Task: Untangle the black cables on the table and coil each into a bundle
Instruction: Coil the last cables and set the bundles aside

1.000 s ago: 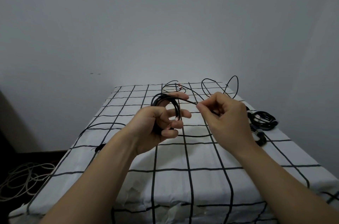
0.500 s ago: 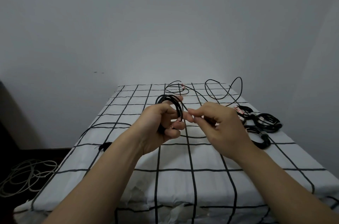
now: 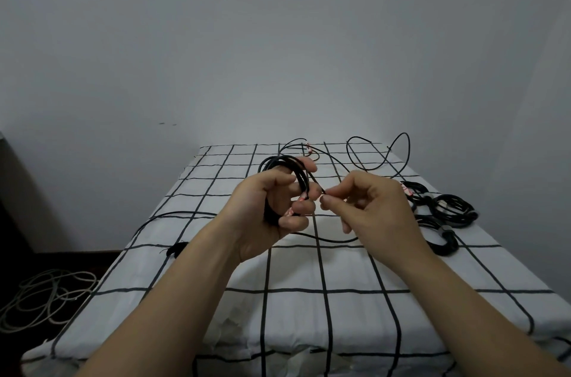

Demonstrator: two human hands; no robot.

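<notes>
My left hand (image 3: 275, 213) grips a coil of thin black cable (image 3: 278, 162) wound in several loops, held above the middle of the table. Just to its right, my right hand (image 3: 367, 209) pinches the free strand of the same cable between thumb and forefinger, close against the coil. That strand sags down to the cloth and loops under my right hand. More loose black cable (image 3: 370, 157) lies in open loops at the far edge of the table. Finished black bundles (image 3: 448, 209) lie at the right edge.
The table (image 3: 309, 284) wears a white cloth with a black grid. A black strand with a plug (image 3: 176, 250) trails off the left side. Pale cables (image 3: 46, 296) lie coiled on the dark floor at the left. A plain grey wall stands behind.
My right hand has come left from about a hand's width away until its pinched fingertips are almost against the coil in my left hand, drawing in the free strand.
</notes>
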